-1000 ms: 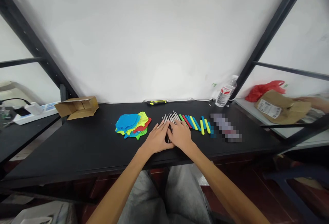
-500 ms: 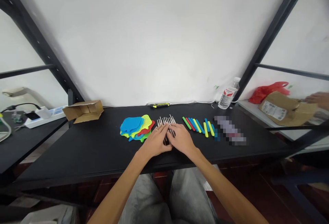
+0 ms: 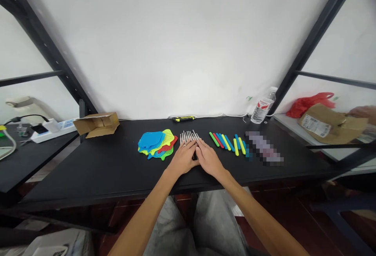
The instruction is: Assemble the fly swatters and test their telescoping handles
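Note:
Several thin metal rods [image 3: 188, 135] lie side by side on the black table, their far tips showing beyond my fingers and their near ends hidden under my hands. My left hand [image 3: 184, 158] rests over them from the left, fingers stretched out and a ring on one finger. From the right, my right hand [image 3: 209, 159] lies on them with its fingers extended too. The hands touch or nearly touch at the thumbs. Left of them is a pile of coloured mesh fly swatter heads [image 3: 151, 140], blue on top. Coloured plastic tubes [image 3: 226, 142] lie to the right.
An open cardboard box [image 3: 101, 126] stands at the back left, and a black-and-yellow utility knife [image 3: 184, 118] lies by the wall. At the back right are a water bottle [image 3: 262, 107] and a pixelated item [image 3: 264, 146]. Another person's hand [image 3: 364, 113] is near a brown package [image 3: 326, 124].
My left hand has moved slightly right, narrowing the gap between my hands over the rods. The view has shifted a little; the swatter heads and tubes stay put.

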Motion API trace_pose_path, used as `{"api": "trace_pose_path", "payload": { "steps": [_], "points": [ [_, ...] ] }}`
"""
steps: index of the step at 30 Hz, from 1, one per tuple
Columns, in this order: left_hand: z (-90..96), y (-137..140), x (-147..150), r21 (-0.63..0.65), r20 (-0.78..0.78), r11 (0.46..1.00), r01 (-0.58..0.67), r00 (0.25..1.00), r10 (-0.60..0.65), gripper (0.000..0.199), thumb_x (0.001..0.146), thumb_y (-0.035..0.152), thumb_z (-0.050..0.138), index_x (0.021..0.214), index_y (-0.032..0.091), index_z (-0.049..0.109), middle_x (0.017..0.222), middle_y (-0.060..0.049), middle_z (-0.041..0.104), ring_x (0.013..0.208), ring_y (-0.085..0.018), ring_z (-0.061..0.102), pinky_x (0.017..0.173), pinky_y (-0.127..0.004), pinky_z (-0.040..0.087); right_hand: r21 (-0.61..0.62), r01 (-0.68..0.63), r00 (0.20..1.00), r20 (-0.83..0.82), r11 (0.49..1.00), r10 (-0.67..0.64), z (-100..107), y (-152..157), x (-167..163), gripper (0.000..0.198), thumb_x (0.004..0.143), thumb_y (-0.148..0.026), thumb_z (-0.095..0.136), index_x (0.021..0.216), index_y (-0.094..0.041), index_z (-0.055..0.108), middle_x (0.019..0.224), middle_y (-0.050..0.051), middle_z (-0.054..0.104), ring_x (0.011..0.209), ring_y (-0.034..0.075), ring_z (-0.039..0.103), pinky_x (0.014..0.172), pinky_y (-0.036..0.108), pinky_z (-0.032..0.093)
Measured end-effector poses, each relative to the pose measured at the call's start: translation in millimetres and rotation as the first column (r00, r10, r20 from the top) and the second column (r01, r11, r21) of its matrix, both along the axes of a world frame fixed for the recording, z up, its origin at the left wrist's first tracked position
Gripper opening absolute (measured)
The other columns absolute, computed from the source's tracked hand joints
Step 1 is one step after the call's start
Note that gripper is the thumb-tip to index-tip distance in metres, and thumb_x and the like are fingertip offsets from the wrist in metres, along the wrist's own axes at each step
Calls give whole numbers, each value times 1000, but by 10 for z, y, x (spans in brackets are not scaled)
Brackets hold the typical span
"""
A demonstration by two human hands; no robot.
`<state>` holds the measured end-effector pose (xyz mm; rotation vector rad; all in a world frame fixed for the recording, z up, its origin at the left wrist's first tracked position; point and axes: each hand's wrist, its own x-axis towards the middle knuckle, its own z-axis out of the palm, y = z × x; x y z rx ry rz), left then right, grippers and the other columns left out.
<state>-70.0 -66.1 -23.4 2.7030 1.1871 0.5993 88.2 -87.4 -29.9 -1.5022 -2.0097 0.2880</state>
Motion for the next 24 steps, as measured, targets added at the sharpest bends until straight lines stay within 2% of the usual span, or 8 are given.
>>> {"api": "trace_pose_path", "payload": {
  "steps": [4, 10, 13, 15, 18, 20, 21, 24],
  "points": [
    [-13, 7, 12, 17, 15, 1000, 15, 1000, -15, 69, 87, 45, 61, 149, 21, 41, 152, -11, 45, 145, -27, 35, 120, -48, 26, -12, 0, 1000, -14, 1000, 0, -13, -5, -3, 58, 102, -38, 25, 147, -7, 44, 153, 17, 41, 145, 25, 36, 117, 43, 32],
    [21, -30, 27, 71, -55, 997, -41, 998, 45, 71, 86, 47, 60, 150, 26, 40, 156, -8, 39, 147, -32, 28, 121, -58, 16, -87, -18, 997, -72, 996, 12, 42, -28, -46, 63, 103, -44, 24, 152, -8, 35, 157, 17, 35, 148, 26, 29, 118, 46, 29],
    [41, -41, 33, 67, -80, 997, -43, 996, 49, 66, 87, 55, 56, 147, 30, 44, 157, -6, 39, 146, -33, 30, 120, -60, 16, -3, -20, 996, -83, 1000, 19, 88, -61, 80, 59, 102, -44, 26, 150, -13, 41, 157, 13, 37, 148, 25, 28, 117, 44, 30],
    [56, -50, 38, 69, -83, 996, -53, 995, 59, 66, 87, 61, 55, 146, 33, 46, 158, -5, 36, 147, -36, 28, 118, -64, 16, 113, 79, 995, -65, 991, -72, 114, -76, 295, 56, 101, -43, 31, 147, -15, 47, 155, 13, 40, 147, 25, 31, 117, 45, 30],
    [90, -59, 44, 67, -91, 997, -26, 995, 32, 61, 87, 61, 54, 144, 40, 48, 160, -2, 34, 147, -37, 25, 117, -67, 14, 216, 358, 931, -7, 908, -365, 129, -64, 740, 56, 99, -45, 36, 142, -15, 52, 152, 16, 44, 144, 32, 33, 116, 53, 27],
    [114, -59, 46, 54, -99, 998, 12, 995, -6, 55, 89, 58, 54, 141, 42, 51, 159, -1, 35, 147, -38, 26, 116, -67, 14, 182, 490, 860, 61, 853, -507, 116, -26, 994, 60, 97, -53, 39, 144, -19, 51, 152, 18, 42, 142, 37, 34, 111, 58, 29],
    [125, -57, 47, 49, -100, 999, 24, 995, -19, 53, 89, 56, 54, 140, 42, 52, 159, 0, 35, 147, -38, 27, 116, -68, 15, 146, 518, 840, 100, 843, -533, 102, 0, 1078, 62, 95, -58, 40, 145, -22, 50, 152, 18, 42, 140, 40, 36, 109, 60, 31],
    [143, -48, 59, 54, -100, 998, 33, 995, -28, 54, 88, 50, 56, 141, 43, 51, 160, 0, 33, 147, -38, 26, 116, -69, 14, 41, 509, 835, 221, 860, -505, 48, 97, 1123, 67, 92, -68, 40, 147, -31, 47, 150, 17, 44, 136, 44, 39, 103, 65, 32]
  ]
}}
